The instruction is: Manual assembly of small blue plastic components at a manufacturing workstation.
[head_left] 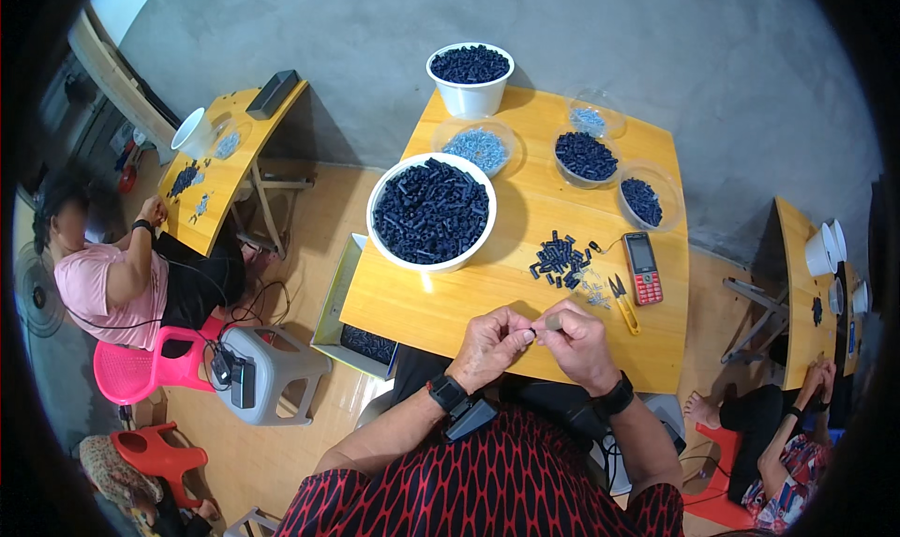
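We have one small black piece point(532, 333) at the worktop's point(384, 298) near edge, pinched in the closed fingers of our left hand point(491, 348); our right hand point(576, 347) bunches its fingers beside it, their grip unclear. That piece seems unfinished. Beyond, a loose heap point(560, 258) looks left to do; whether the white tub point(419, 262) holds finished pieces, we cannot tell.
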A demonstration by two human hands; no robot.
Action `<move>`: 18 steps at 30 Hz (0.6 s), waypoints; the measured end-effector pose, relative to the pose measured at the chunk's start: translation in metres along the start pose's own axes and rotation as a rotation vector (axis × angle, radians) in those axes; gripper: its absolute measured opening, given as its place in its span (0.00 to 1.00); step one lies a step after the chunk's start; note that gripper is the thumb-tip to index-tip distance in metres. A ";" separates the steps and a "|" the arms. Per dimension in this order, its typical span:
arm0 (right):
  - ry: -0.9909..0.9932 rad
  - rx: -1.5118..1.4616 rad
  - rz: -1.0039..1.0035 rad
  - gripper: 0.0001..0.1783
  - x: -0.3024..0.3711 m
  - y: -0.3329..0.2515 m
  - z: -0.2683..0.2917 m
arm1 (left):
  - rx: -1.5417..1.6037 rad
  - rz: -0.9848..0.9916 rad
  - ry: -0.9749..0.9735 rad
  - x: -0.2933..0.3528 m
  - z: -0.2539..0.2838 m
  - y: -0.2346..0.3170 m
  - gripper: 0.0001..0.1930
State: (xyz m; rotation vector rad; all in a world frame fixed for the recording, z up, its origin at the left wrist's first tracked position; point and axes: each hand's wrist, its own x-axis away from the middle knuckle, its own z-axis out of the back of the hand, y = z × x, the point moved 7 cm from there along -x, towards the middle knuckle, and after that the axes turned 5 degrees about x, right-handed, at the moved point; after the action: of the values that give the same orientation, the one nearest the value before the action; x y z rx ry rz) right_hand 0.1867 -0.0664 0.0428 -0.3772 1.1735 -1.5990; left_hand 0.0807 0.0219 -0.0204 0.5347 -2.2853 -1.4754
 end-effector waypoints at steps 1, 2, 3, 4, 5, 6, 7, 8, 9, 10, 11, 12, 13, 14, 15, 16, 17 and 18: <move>-0.003 -0.102 -0.048 0.03 0.001 0.004 -0.001 | 0.003 0.004 -0.002 0.000 0.000 0.000 0.06; -0.002 -0.102 -0.047 0.03 0.002 0.003 0.001 | 0.002 0.002 -0.003 0.000 0.000 -0.001 0.06; 0.004 -0.151 -0.092 0.03 0.004 0.004 0.002 | -0.002 0.004 -0.002 0.000 0.001 -0.002 0.06; 0.010 -0.201 -0.138 0.02 0.005 0.006 0.002 | -0.006 0.006 -0.001 0.000 0.001 -0.003 0.06; 0.009 -0.203 -0.137 0.02 0.008 0.007 0.000 | -0.007 0.005 0.001 0.000 0.001 -0.002 0.06; 0.034 -0.336 -0.257 0.02 0.013 0.017 -0.003 | -0.001 0.012 0.002 0.000 0.000 0.000 0.06; 0.060 -0.469 -0.378 0.02 0.018 0.027 -0.006 | 0.005 0.019 0.004 -0.001 -0.001 0.000 0.06; 0.062 -0.468 -0.381 0.02 0.019 0.031 -0.006 | 0.006 0.022 0.002 -0.001 -0.001 -0.001 0.06; 0.040 -0.352 -0.296 0.03 0.018 0.029 -0.004 | 0.002 0.016 0.001 -0.001 -0.001 -0.001 0.06; 0.018 -0.236 -0.211 0.04 0.016 0.025 -0.003 | -0.002 0.011 -0.001 -0.001 0.000 0.000 0.06; 0.019 -0.236 -0.209 0.04 0.014 0.023 -0.002 | -0.003 0.010 -0.001 -0.001 0.000 0.000 0.06; 0.020 -0.124 -0.097 0.04 0.009 0.014 0.001 | -0.016 0.008 0.003 -0.002 0.001 -0.002 0.05; 0.021 -0.011 0.015 0.04 0.006 0.005 0.002 | -0.029 0.007 0.007 -0.003 0.002 -0.003 0.05; 0.021 -0.011 0.015 0.04 0.005 0.002 0.002 | -0.028 0.007 0.008 -0.004 0.002 -0.003 0.05; -0.002 0.041 0.014 0.03 0.004 -0.002 0.001 | -0.024 0.013 0.015 -0.004 0.002 -0.003 0.05; -0.025 0.094 0.013 0.03 0.003 -0.005 -0.001 | -0.021 0.018 0.022 -0.004 0.002 -0.004 0.05; -0.026 0.094 0.012 0.03 0.001 -0.009 0.000 | -0.019 0.018 0.022 -0.004 0.002 -0.004 0.05; -0.047 0.139 0.037 0.03 0.000 -0.014 -0.001 | -0.029 0.012 0.030 -0.003 0.003 -0.004 0.05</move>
State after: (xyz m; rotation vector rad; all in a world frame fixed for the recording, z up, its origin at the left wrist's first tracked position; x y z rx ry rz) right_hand 0.1780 -0.0664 0.0538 -0.2994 1.0220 -1.6201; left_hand 0.0828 0.0244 -0.0252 0.5303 -2.2370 -1.4825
